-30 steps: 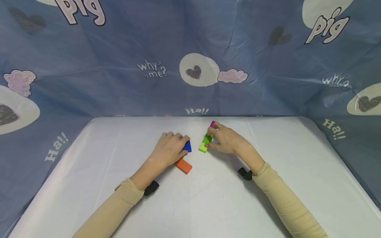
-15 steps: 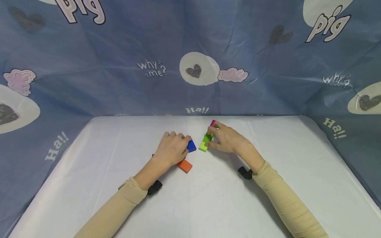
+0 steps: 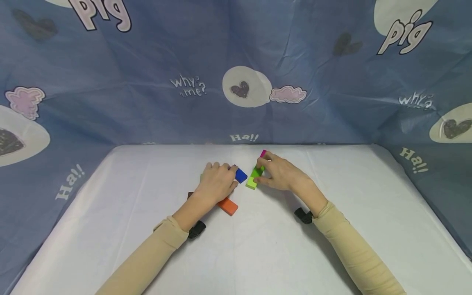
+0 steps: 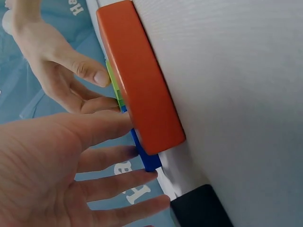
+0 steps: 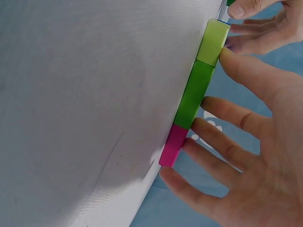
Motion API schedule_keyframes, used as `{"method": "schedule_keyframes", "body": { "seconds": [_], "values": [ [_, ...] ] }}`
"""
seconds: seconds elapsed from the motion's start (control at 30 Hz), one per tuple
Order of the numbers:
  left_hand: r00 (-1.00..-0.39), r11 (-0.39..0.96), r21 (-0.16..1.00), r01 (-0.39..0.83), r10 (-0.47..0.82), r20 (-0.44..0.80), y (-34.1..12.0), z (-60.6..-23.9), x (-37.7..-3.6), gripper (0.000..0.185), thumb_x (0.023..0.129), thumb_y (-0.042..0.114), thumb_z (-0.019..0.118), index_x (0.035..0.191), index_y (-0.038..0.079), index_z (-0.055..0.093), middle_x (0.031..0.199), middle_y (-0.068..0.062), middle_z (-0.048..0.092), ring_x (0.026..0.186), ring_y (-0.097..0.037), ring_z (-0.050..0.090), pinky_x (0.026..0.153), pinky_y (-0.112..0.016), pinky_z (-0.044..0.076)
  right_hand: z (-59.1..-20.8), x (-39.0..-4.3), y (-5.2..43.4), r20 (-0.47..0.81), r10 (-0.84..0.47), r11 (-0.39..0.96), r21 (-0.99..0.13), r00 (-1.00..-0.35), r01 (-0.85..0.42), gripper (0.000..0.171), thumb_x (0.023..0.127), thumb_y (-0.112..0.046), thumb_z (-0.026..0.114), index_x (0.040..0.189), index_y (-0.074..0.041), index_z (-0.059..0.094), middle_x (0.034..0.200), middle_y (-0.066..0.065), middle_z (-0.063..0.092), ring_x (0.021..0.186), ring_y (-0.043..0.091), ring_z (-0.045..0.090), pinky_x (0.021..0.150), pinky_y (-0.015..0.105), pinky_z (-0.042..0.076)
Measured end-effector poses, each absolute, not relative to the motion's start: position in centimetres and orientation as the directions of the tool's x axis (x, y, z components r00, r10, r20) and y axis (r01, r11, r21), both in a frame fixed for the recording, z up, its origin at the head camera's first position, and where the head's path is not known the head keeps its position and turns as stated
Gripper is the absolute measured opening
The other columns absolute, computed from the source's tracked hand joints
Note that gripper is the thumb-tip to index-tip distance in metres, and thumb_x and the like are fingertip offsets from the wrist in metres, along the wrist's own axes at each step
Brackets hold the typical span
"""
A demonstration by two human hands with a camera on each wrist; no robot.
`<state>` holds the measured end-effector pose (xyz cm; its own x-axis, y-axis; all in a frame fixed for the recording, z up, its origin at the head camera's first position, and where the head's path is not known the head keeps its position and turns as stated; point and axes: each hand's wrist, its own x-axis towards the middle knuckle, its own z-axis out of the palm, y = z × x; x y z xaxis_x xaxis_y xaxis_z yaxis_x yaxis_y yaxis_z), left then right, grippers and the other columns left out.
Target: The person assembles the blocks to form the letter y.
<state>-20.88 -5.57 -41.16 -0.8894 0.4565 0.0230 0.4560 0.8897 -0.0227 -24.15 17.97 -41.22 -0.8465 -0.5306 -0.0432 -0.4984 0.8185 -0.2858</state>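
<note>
My left hand (image 3: pixel 217 180) pinches a blue block (image 3: pixel 241 175) between thumb and fingers, low over the white table. In the left wrist view, an orange block (image 4: pixel 139 75) partly covers the blue block (image 4: pixel 150 161). My right hand (image 3: pixel 282 173) rests its fingertips along a straight row of blocks. The row holds a lime block (image 5: pixel 214 42), a green block (image 5: pixel 194 94) and a magenta block (image 5: pixel 173 144), end to end. The thumb touches the lime block, and the other fingers lie along the green and magenta ones. The blue block is just left of the lime end, seemingly apart.
The orange block (image 3: pixel 228 206) lies in front of the left hand. A dark block (image 3: pixel 189 194) pokes out behind the left wrist, and a green edge (image 3: pixel 201 177) shows beside that hand's knuckles. A printed blue cloth (image 3: pixel 147 106) hangs behind the white tabletop (image 3: pixel 265 254).
The left hand has moved right with the blue block, which has turned and now lies nearer the row. The dark block and green edge have come into sight. The right hand stays put.
</note>
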Motion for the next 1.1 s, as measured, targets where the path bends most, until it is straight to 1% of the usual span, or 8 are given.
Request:
{"method": "schedule_keyframes", "body": {
  "seconds": [0.23,0.53,0.77,0.97,1.1],
  "values": [
    [-0.877,0.878,-0.009,0.479,0.479,0.031,-5.52,-41.42,-21.23,0.047,0.103,0.036,0.074,0.143,0.011,0.068,0.130,-0.013,0.078,0.104,-0.035,0.073,0.091,-0.048,0.055,-41.34,-24.10,17.93,-0.041,-0.532,0.818,-0.282,-0.846,-0.501,0.039,0.100,-0.041,0.077,0.127,-0.014,0.069,0.131,0.012,0.062,0.106,0.027,0.069,0.097,0.047,0.060],
    [-0.877,0.877,0.011,0.481,0.481,-0.002,-5.11,-41.36,-21.64,0.050,0.104,0.036,0.074,0.146,0.012,0.066,0.135,-0.012,0.076,0.108,-0.035,0.072,0.093,-0.048,0.054,-41.28,-24.07,17.97,-0.042,-0.531,0.818,-0.286,-0.846,-0.499,0.039,0.099,-0.042,0.077,0.127,-0.014,0.069,0.130,0.011,0.061,0.106,0.026,0.068,0.097,0.047,0.059],
    [-0.876,0.876,0.021,0.481,0.482,-0.024,-5.12,-41.32,-21.72,0.054,0.103,0.036,0.074,0.150,0.012,0.062,0.143,-0.012,0.072,0.116,-0.037,0.071,0.099,-0.050,0.055,-41.24,-24.05,17.97,-0.048,-0.526,0.823,-0.281,-0.849,-0.494,0.039,0.099,-0.042,0.077,0.127,-0.015,0.069,0.129,0.010,0.061,0.104,0.025,0.067,0.097,0.046,0.059],
    [-0.874,0.874,0.022,0.485,0.485,-0.016,-5.19,-41.21,-21.70,0.055,0.103,0.037,0.075,0.150,0.013,0.062,0.144,-0.012,0.072,0.114,-0.037,0.071,0.097,-0.049,0.054,-41.28,-24.10,18.00,-0.043,-0.526,0.822,-0.281,-0.849,-0.495,0.040,0.099,-0.042,0.078,0.127,-0.015,0.069,0.130,0.011,0.061,0.103,0.026,0.068,0.096,0.046,0.060],
    [-0.880,0.880,0.029,0.474,0.475,-0.026,-5.42,-41.12,-21.61,0.061,0.103,0.038,0.074,0.157,0.015,0.055,0.147,-0.014,0.069,0.117,-0.038,0.071,0.100,-0.051,0.054,-41.26,-24.10,17.99,-0.044,-0.528,0.821,-0.282,-0.848,-0.496,0.040,0.099,-0.042,0.077,0.128,-0.015,0.069,0.131,0.011,0.062,0.104,0.026,0.068,0.097,0.046,0.060]
  ]
}}
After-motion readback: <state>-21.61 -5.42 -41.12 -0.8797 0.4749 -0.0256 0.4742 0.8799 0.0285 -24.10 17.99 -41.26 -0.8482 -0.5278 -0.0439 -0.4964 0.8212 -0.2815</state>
